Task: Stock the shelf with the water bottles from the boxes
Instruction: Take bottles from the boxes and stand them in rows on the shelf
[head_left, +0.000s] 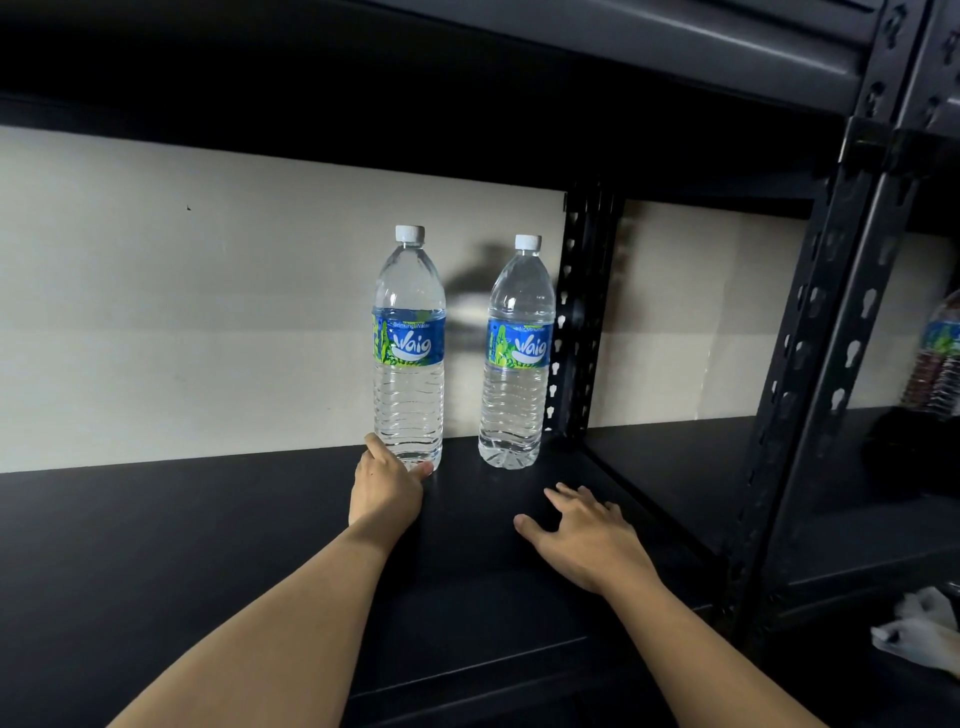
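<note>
I see two water bottles that stand upright on the dark shelf board (208, 545), near its back edge, a little right of the middle of the frame. The left bottle (409, 348) is at the centre. The right bottle (517, 353) stands beside it with a gap between them, and it is just beside the black back post (576, 312) with keyhole slots.

My left hand (387, 486) holds the left bottle at its base: the thumb lies across the front of the base and the fingers go round its left side. My right hand (587, 535) is apart from both bottles, in front of the right bottle, with the fingers spread and holding nothing. I cannot tell if it touches the board.

Behind the bottles there is a pale wall (182, 312), and the shadow of a bottle falls on it between them. The upper shelf (467, 78) crosses the top of the frame, dark. A front post (810, 364) runs down the right side. Beyond it, at the right edge, more bottles (940, 358) stand in the next bay, blurred. In the lower right corner lies some crumpled white plastic (919, 623).

Both bottles have white caps and blue-green labels with "Waig" in white letters. Above it the left label says "Drinking Water"; on the right label I read "Air Minuman", only partly clear.
</note>
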